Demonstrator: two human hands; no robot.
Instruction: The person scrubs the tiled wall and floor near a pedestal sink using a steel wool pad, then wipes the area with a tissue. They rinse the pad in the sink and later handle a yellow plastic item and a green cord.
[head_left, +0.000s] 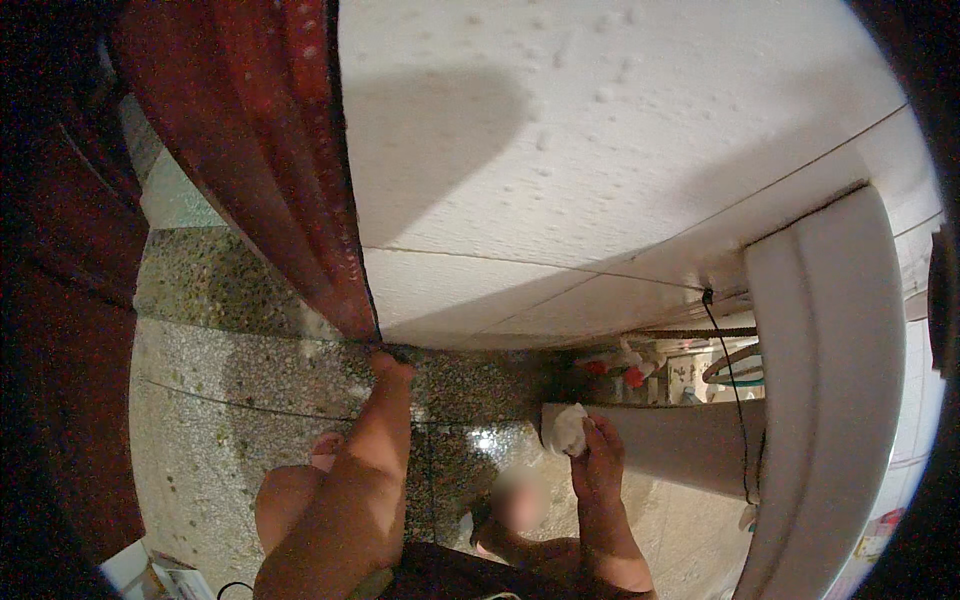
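My left hand (391, 367) reaches out to the foot of a dark red door frame (300, 187), where it meets the white tiled wall (480, 195). The hand looks small and foreshortened, so I cannot tell whether its fingers press on the frame or hold anything. In my right hand (602, 454) is a crumpled white cloth or tissue (566, 430), pinched in the fingers. It is held at the near end of a pale, smooth fixture (682, 442), overlapping its edge; whether the two touch is unclear.
Speckled terrazzo floor (225, 375) spreads below me, shiny in places. A thin black cord (726, 345) hangs from the wall past a wide pale panel (825, 360). Red and white items (634, 371) sit in the gap behind the fixture. A white box (161, 574) stands at lower left.
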